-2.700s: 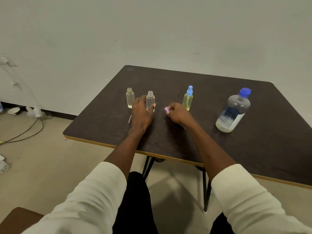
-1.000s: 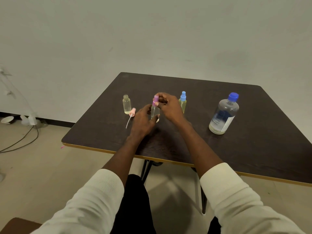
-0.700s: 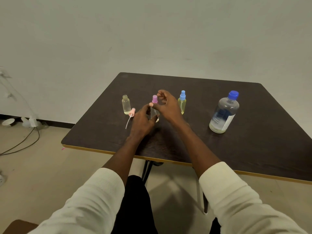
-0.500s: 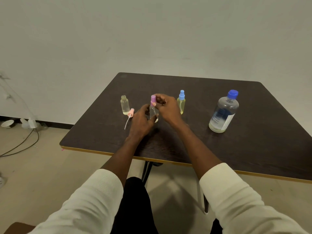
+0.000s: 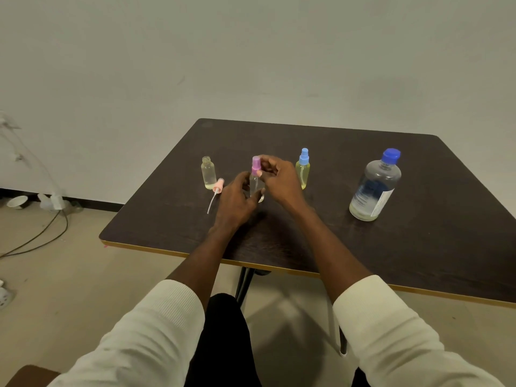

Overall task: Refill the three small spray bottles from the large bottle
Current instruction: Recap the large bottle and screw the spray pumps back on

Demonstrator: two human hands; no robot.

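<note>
On the dark brown wooden table with a pale edge band (image 5: 363,247), three small clear plastic spray bottles stand in a row across the middle. The middle small bottle (image 5: 255,188) stands upright between both hands. The left hand (image 5: 237,202) curls round its body from the near left side and grips it. The right hand (image 5: 279,177) comes in from the right, and its thumb and fingertips (image 5: 261,172) pinch the pink-purple spray cap (image 5: 255,164) sitting on that bottle's neck.

Left of it stands the open small bottle holding pale yellowish liquid (image 5: 208,173), with no cap on its neck. Just beside its base, on the near right side, lies a pale pink spray head with a thin white dip tube (image 5: 215,193), the tube pointing toward the near edge.

To the right of the hands stands the small bottle with yellow liquid and a blue spray cap (image 5: 303,170), upright and closed. Well apart to the right stands the large clear bottle with a blue screw cap and a blue-and-white label (image 5: 375,185), upright, with a shallow layer of liquid at its bottom.

White ribbed sleeves (image 5: 391,331) cover both forearms near the camera. On the beige floor at the far left lie dark cables (image 5: 36,238).
</note>
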